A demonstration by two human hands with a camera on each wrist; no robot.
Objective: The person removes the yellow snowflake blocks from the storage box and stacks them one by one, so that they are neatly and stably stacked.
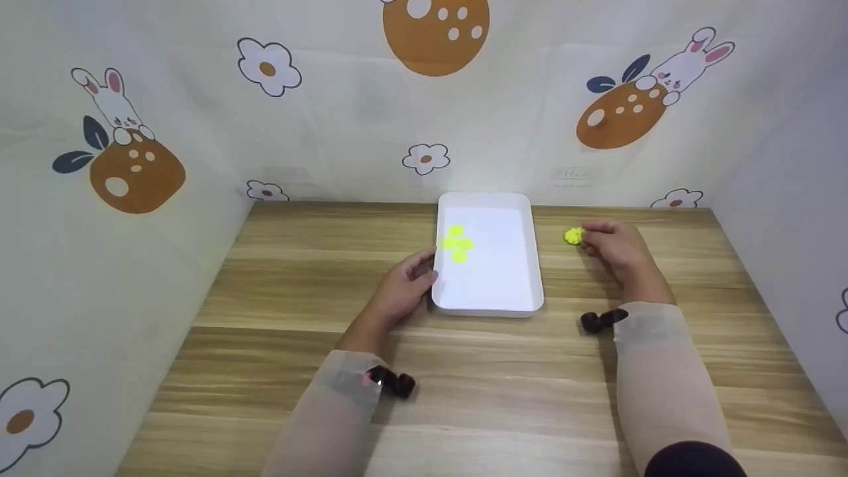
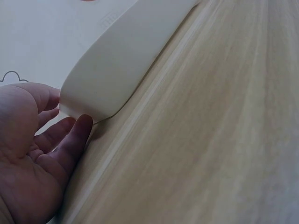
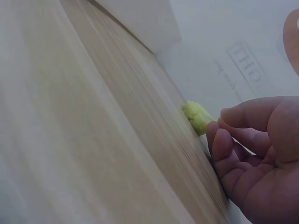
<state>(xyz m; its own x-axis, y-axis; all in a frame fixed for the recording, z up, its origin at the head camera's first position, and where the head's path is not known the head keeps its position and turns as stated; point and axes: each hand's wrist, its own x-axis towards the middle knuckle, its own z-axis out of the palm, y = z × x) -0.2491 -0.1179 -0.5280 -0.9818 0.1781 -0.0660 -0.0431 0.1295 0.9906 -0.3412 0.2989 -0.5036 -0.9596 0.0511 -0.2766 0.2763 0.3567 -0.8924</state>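
A white rectangular tray (image 1: pixel 498 281) lies on the wooden table, with several small bright yellow round pieces (image 1: pixel 466 244) grouped toward its left side. My left hand (image 1: pixel 401 291) is at the tray's left side, fingers loosely bent; in the left wrist view its fingertips touch the tray's wall (image 2: pixel 114 65) near a corner. To the right of the tray, my right hand (image 1: pixel 616 246) pinches a small yellow flower-like piece (image 1: pixel 573 236). In the right wrist view, thumb and finger meet at a thin stem-like end, and the bumpy yellow-green head (image 3: pixel 195 119) sticks out past the fingertips, close over the table.
The wood-grain table (image 1: pixel 477 377) runs back to a cream cloth wall (image 1: pixel 344 112) printed with rabbits, oranges and flowers. Cloth also encloses the left and right sides. Small black cameras (image 1: pixel 599 321) are strapped to both sleeved wrists.
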